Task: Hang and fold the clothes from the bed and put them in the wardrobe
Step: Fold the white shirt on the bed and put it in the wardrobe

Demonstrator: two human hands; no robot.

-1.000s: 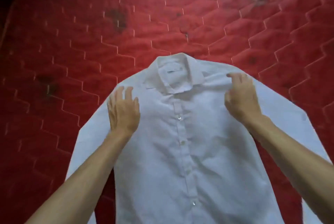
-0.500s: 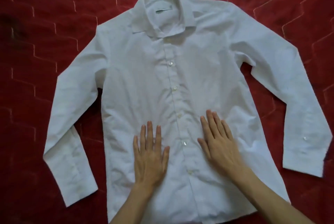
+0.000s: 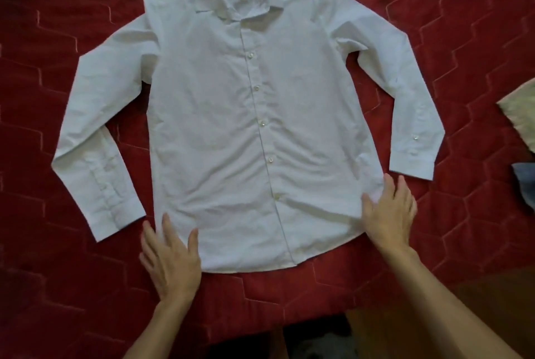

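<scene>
A white long-sleeved button shirt lies flat and face up on the red quilted bed, collar at the far side, both sleeves angled down along its sides. My left hand rests flat with straight fingers at the shirt's lower left hem corner. At the lower right side seam, my right hand presses flat on the fabric's edge. Neither hand holds anything.
At the right edge of the bed lie a beige cloth and, just below it, a blue-grey garment, both partly cut off. The bed's near edge runs along the bottom, with dark floor beyond.
Both hands slid from the shoulders down the shirt front, then outward to the lower hem corners. The view tilted down, showing the whole shirt and the bed's near edge.
</scene>
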